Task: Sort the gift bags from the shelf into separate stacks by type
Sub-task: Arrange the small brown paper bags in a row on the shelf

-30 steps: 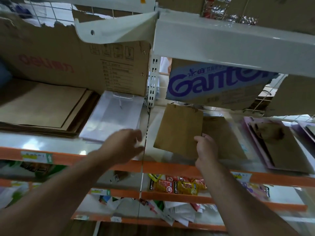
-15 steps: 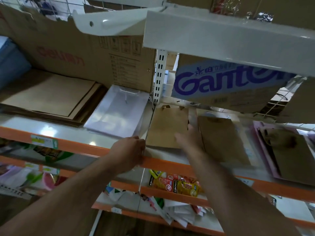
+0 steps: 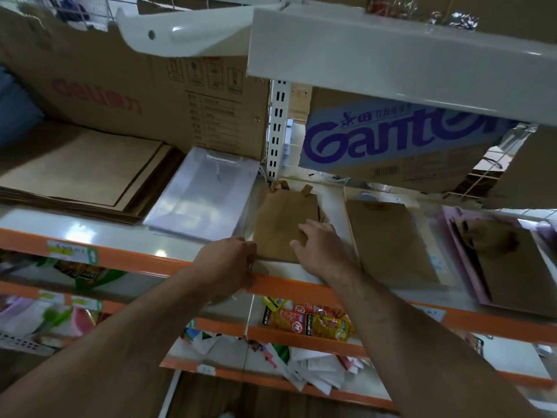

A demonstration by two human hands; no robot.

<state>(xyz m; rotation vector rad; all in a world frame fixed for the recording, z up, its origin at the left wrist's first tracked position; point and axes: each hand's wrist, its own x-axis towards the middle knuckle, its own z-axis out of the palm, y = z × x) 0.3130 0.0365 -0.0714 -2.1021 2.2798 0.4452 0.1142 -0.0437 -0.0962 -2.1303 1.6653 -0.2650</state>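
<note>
On shelf [image 3: 135, 260], right grip [image 3: 324, 248] atop kraft bag [image 3: 281, 224]

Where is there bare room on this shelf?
Bare shelf lies between the big brown stack and the orange edge, and narrowly between the small brown bag and the next brown stack. The pink bags' end is crowded.

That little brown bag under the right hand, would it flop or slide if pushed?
Probably light and floppy: the bag lies flat and thin as paper. It likely slides easily on the glossy shelf under the right hand, fingers flat. Its handles may snag.
</note>
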